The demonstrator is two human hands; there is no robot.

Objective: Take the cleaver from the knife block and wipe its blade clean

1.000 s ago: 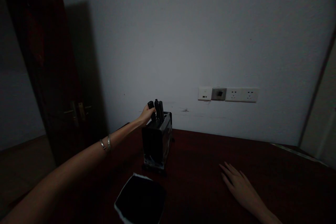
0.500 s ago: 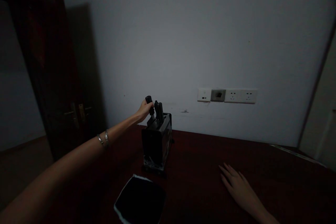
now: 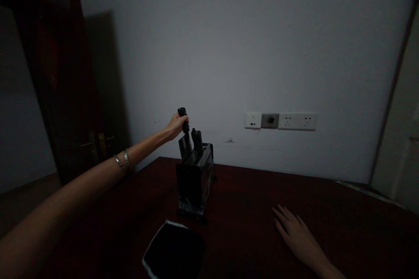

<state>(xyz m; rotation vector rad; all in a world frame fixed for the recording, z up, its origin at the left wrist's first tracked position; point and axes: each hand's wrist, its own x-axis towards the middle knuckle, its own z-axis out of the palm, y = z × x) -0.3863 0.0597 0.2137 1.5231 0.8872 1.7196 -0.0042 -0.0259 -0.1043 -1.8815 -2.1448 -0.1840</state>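
Observation:
My left hand (image 3: pixel 176 124) is wrapped round the black handle of a cleaver (image 3: pixel 185 146). Its broad blade stands partly out of a black knife block (image 3: pixel 191 185), the lower part hidden in the slot. Two more dark-handled knives (image 3: pixel 197 140) stay upright in the block, just right of the cleaver. My right hand (image 3: pixel 296 233) lies flat on the dark red table, fingers stretched and slightly spread, holding nothing. A black cloth-like square with a pale edge (image 3: pixel 175 250) lies in front of the block.
The dark red tabletop (image 3: pixel 242 213) reaches back to a pale wall (image 3: pixel 212 52) with a row of sockets (image 3: pixel 280 121). At the left stands a dark door (image 3: pixel 72 96) with a handle. A pale strip (image 3: pixel 369 194) runs along the table's back right edge.
My left hand has risen and shifted slightly left, drawing the cleaver upward so more of its blade shows above the block. The right hand stays on the table.

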